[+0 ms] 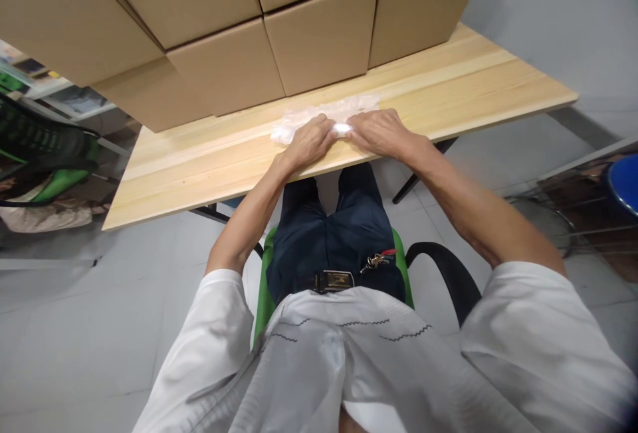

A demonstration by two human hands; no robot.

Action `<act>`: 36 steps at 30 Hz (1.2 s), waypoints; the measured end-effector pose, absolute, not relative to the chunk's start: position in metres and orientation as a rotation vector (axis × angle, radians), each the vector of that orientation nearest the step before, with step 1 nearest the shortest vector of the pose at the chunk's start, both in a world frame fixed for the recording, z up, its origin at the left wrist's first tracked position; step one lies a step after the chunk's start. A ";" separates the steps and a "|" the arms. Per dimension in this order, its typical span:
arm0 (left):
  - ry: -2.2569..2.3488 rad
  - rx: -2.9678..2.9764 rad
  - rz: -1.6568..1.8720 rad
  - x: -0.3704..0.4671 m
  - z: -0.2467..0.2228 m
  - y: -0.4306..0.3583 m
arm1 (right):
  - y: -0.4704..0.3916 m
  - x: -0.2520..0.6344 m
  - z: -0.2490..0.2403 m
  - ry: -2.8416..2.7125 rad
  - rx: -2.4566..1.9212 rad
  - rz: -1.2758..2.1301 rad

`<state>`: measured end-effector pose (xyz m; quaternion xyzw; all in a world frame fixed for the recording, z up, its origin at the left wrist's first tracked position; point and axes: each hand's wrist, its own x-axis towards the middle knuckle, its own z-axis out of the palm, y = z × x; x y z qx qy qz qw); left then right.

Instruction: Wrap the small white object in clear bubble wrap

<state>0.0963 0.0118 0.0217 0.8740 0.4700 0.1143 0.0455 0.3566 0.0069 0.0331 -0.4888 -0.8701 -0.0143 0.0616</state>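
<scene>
On the wooden table, near its front edge, lies a crumpled sheet of translucent wrap (286,129) with a small white roll (341,129) at its front. My left hand (313,141) has its fingers curled over the left end of the roll. From the right, my right hand (377,131) presses with bent fingers on the other end. A short stretch of white shows between the two hands. What is inside the roll, if anything, is hidden.
Stacked cardboard boxes (323,38) stand along the back of the wooden table (164,184). A green and black chair (50,147) and part of another person are at the left. A blue stool (625,184) stands at the right.
</scene>
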 end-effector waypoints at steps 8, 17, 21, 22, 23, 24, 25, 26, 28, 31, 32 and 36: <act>1.642 2.584 0.179 0.108 0.041 0.038 | 0.034 0.360 0.032 -2.530 -1.558 0.144; 1.898 2.479 0.133 0.125 0.041 0.059 | 0.041 0.346 0.045 -2.467 -1.722 0.208; 1.963 2.486 0.184 0.123 0.030 0.063 | 0.052 0.342 0.050 -2.571 -1.718 0.159; 1.958 2.493 0.213 0.120 0.026 0.065 | 0.056 0.341 0.050 -2.589 -1.701 0.151; 1.944 2.502 0.250 0.116 0.022 0.067 | 0.059 0.341 0.049 -2.595 -1.683 0.149; 1.915 2.519 0.296 0.113 0.018 0.069 | 0.062 0.341 0.048 -2.589 -1.669 0.151; 1.871 2.545 0.351 0.109 0.015 0.070 | 0.064 0.341 0.047 -2.574 -1.662 0.156; 1.810 2.582 0.412 0.107 0.012 0.069 | 0.066 0.341 0.045 -2.556 -1.663 0.160; 1.644 2.668 0.511 0.105 0.007 0.063 | 0.068 0.340 0.041 -2.537 -1.676 0.160; 1.418 2.738 0.499 0.112 0.005 0.047 | 0.070 0.341 0.036 -2.546 -1.670 0.140; 1.380 2.738 0.463 0.116 0.006 0.043 | 0.071 0.341 0.036 -2.552 -1.663 0.131; 1.388 2.717 0.380 0.124 0.007 0.034 | 0.068 0.346 0.038 -2.561 -1.646 0.110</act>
